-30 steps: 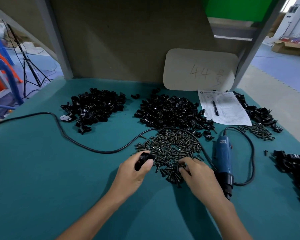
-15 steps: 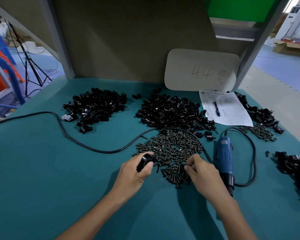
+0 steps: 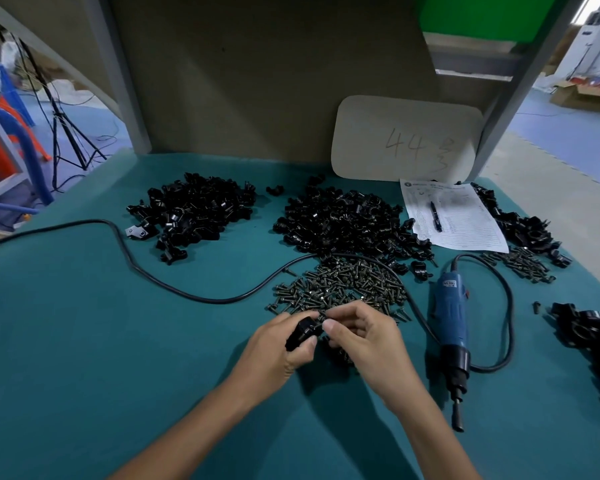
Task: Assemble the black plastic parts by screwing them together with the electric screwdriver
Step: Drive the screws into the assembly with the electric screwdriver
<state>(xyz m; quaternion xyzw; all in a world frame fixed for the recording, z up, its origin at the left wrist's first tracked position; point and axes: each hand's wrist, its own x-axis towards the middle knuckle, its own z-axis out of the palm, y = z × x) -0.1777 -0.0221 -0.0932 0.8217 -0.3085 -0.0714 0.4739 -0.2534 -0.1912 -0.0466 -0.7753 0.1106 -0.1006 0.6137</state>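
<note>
- The left grip (image 3: pixel 279 353), a bare hand, curls its fingers and thumb round one black plastic part (image 3: pixel 301 333) and holds it just above the desk (image 3: pixel 84 341), close to the near edge of the screw pile (image 3: pixel 340 285).
- The right grip (image 3: pixel 366 341) is closed in a pinch. Its thumb and forefinger meet at the top end of the part on what looks like a small dark screw (image 3: pixel 321 322), mostly hidden by the fingertips.
- The two grips touch or nearly touch at the part, and both forearms reach in from the bottom edge.
- The electric screwdriver (image 3: pixel 449 317), blue with a black nose, lies flat on the desk just right of the right grip. Its bit points toward the person and no hand is on it.
- Its black cord (image 3: pixel 187 292) loops behind the tool, runs along the far edge of the screw pile and trails off to the left.
- A heap of black parts (image 3: pixel 343 220) lies just behind the screws, and a second heap (image 3: pixel 194 209) lies well apart to the left.
- More black parts (image 3: pixel 520 226) and a smaller scatter of screws (image 3: pixel 520 265) lie at the far right. Another cluster (image 3: pixel 596 337) lies near the right edge.
- A printed sheet (image 3: pixel 465 223) with a pen (image 3: pixel 435 216) on it lies between the middle and far-right heaps.
- A pale board (image 3: pixel 406 140) marked "44" leans against the back wall.
</note>
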